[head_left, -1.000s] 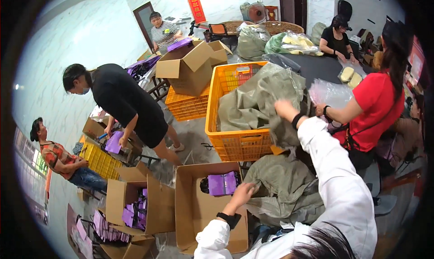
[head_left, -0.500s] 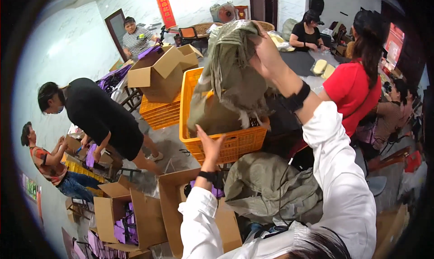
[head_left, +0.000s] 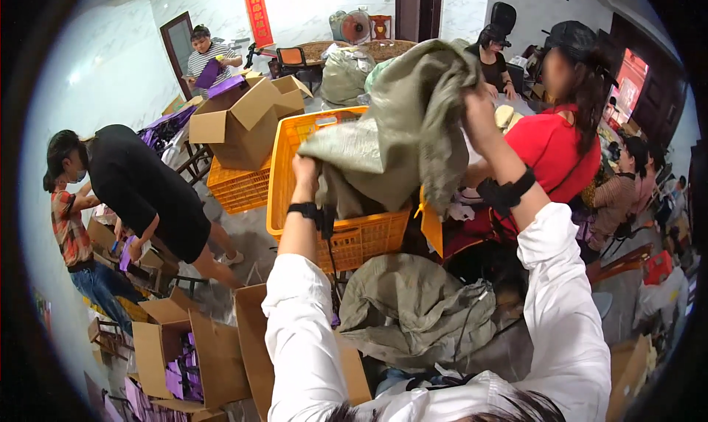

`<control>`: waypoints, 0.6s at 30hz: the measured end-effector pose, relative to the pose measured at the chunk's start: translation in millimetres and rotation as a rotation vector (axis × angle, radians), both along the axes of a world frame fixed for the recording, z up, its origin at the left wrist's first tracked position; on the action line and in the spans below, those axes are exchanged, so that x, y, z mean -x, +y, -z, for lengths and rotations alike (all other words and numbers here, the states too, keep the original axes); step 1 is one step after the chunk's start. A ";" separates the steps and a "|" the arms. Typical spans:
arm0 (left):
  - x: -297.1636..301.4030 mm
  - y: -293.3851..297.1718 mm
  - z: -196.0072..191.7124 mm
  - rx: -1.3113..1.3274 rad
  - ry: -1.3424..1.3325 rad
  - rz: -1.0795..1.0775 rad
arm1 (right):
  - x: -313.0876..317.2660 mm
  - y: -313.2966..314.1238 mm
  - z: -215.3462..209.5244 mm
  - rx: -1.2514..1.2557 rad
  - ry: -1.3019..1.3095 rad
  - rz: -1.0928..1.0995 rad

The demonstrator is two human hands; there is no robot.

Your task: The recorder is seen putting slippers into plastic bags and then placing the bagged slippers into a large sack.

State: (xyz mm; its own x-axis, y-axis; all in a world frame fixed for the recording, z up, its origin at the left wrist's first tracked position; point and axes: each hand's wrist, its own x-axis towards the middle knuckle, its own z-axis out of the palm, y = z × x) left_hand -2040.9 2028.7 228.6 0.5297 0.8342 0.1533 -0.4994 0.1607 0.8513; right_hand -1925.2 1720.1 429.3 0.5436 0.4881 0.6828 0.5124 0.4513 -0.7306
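Note:
A grey-green woven sack [head_left: 398,116] is stretched between my hands above a yellow plastic crate [head_left: 363,243]. My left hand [head_left: 305,173] is closed on the sack's left edge, over the crate's front left side. Higher up on the right, my right hand [head_left: 481,123] grips the bunched part of the sack; cloth hides some of its fingers. The sack's lower part hangs into the crate and covers most of what is inside. A second grey-green sack [head_left: 413,308] lies crumpled in front of the crate, below my arms.
At left, cardboard boxes [head_left: 234,127] sit on an orange crate [head_left: 240,188]. An open box with purple items [head_left: 183,374] stands lower left. A person in black [head_left: 151,190] bends there. Close at right is a person in red [head_left: 549,145]. Others work farther back.
My left hand, open before, has risen and closed on the sack's left edge. My right hand has moved right and down, and the sack is spread wider. The person in red has turned.

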 end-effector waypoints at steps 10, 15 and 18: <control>55.0 -78.5 -153.8 -0.036 -0.283 -0.030 | 47.6 74.3 108.2 0.911 -0.147 0.271; 88.2 -153.9 -195.3 -0.294 -0.268 0.070 | 65.2 133.2 128.4 0.580 -0.211 0.187; 117.6 -184.6 -206.0 -0.439 -0.182 0.041 | 90.4 159.8 125.3 0.083 -0.270 0.105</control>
State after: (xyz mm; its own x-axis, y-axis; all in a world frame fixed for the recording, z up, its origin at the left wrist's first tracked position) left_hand -2158.5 1844.2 434.6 0.4930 0.6487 0.5797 -0.6475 -0.1714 0.7425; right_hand -2015.6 1879.9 304.0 0.3979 0.4993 0.7696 0.7341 0.3299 -0.5936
